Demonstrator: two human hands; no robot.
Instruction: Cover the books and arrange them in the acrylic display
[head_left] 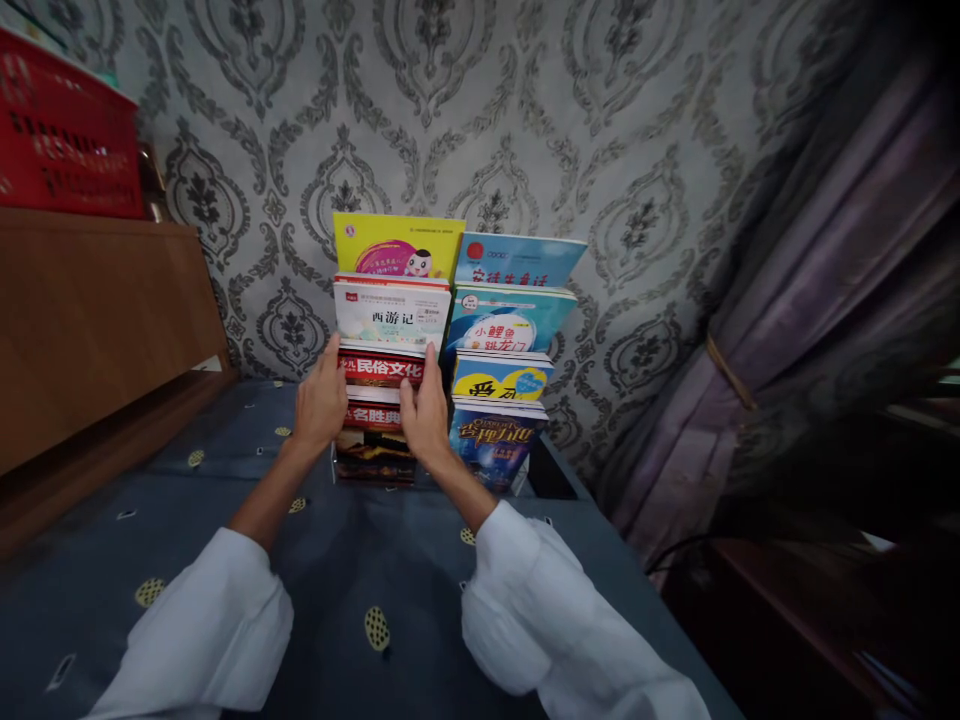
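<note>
My left hand (321,400) and my right hand (429,408) grip the side edges of a red book (381,369) with white Chinese characters. That book stands in the left column of a stepped row of books. Right behind it rises a white book (391,312), near the fingertips of both hands. In front, between my wrists, is another red-topped book (373,417) with a dark landscape on its lower cover. A yellow book (401,240) stands at the back. My fingers' far ends are partly hidden behind the held book.
Beside my right hand, the right column holds a dark blue book (496,445), a yellow-and-blue book (506,380) and teal and blue ones behind. A wooden cabinet (97,320) with a red basket (67,140) stands left. Purple curtains (712,400) hang right of the dark cloth (330,600).
</note>
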